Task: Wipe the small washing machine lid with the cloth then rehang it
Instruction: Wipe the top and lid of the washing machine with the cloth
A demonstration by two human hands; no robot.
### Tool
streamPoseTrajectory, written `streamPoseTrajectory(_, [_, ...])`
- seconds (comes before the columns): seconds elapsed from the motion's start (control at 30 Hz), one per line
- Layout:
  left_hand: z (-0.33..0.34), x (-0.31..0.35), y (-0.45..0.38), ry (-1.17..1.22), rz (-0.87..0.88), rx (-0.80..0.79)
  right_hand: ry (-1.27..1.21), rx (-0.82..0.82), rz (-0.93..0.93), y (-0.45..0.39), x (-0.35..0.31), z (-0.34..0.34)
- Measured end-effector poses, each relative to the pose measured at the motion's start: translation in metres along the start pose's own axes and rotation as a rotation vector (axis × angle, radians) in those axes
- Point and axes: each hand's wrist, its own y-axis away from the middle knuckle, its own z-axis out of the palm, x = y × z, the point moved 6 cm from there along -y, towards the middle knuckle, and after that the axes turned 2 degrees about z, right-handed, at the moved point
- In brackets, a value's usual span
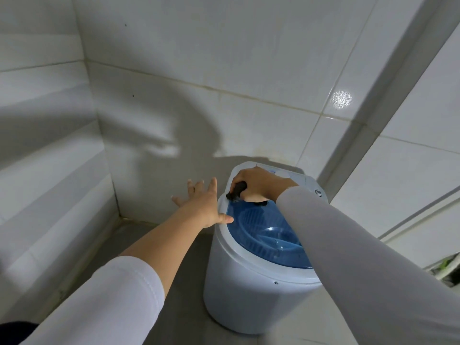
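Observation:
A small white washing machine [249,295] stands on the floor in a tiled corner. Its translucent blue lid [263,235] is closed. My right hand [256,183] grips a bunched dark cloth [236,191] and presses it on the far left part of the lid, by the white rim. My left hand [201,202] is spread with straight fingers beside the machine's left edge, its thumb touching the rim. Most of the cloth is hidden under my right hand.
White tiled walls [224,70] meet in a corner just behind and left of the machine. A white vertical frame [388,103] runs along the right. The grey floor [179,257] lies left of the machine. Some green and dark items [448,267] sit at the far right edge.

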Motion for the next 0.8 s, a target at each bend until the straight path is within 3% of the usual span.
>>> streamPoseTrajectory(0.8, [0.000, 0.000, 0.004, -0.026, -0.045, 0.004, -0.037, 0.047, -0.016, 0.005, 0.011, 0.002])
